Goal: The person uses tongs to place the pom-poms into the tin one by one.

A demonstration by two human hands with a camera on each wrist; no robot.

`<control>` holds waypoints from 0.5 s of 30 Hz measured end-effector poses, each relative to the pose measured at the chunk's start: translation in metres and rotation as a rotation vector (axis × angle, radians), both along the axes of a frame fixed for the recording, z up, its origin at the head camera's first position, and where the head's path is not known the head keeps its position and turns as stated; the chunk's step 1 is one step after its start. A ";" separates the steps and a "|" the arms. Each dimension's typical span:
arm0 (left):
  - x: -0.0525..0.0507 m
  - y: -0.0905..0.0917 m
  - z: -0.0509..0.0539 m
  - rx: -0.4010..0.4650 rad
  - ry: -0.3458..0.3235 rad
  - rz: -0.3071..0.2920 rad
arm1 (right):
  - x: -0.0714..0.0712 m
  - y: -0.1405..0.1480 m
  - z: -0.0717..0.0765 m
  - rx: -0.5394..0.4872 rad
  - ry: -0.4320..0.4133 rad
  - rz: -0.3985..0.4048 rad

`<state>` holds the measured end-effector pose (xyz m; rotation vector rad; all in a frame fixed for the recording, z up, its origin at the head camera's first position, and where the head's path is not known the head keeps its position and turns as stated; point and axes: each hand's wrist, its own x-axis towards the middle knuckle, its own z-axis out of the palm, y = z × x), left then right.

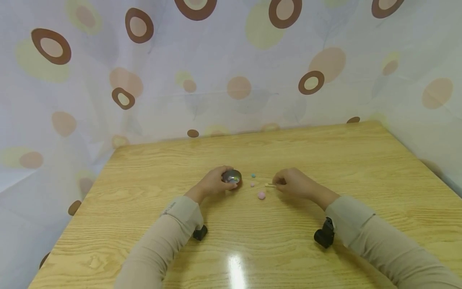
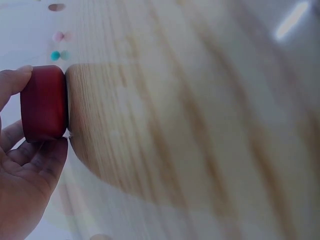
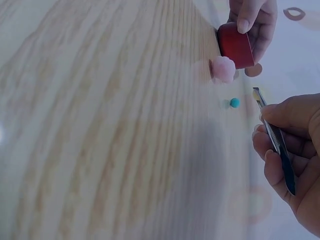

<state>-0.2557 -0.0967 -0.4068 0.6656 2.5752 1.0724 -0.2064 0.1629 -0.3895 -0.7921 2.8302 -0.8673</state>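
Observation:
My left hand grips a small round bowl, its shiny inside showing from above and its red outer wall in the left wrist view. My right hand pinches metal tweezers between thumb and fingers. A small pale yellow ball is at the tweezers' tips; whether it is clamped is hard to tell. Between the hands lie a small teal ball, a small pink ball and a larger fluffy pink ball, nearer the front.
The wood-grain table extends around both hands. Behind it and at its sides hangs a pale curtain with brown, peach and green oval shapes. Black wrist cameras are strapped near both sleeves, the right one low over the table.

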 end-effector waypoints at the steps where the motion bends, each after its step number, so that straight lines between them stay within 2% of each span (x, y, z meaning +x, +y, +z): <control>1: 0.000 0.000 0.000 -0.002 0.001 0.002 | 0.000 -0.001 0.001 0.002 -0.002 0.003; 15: 0.001 -0.002 -0.001 0.003 -0.013 0.013 | -0.010 -0.019 0.010 0.007 0.038 0.041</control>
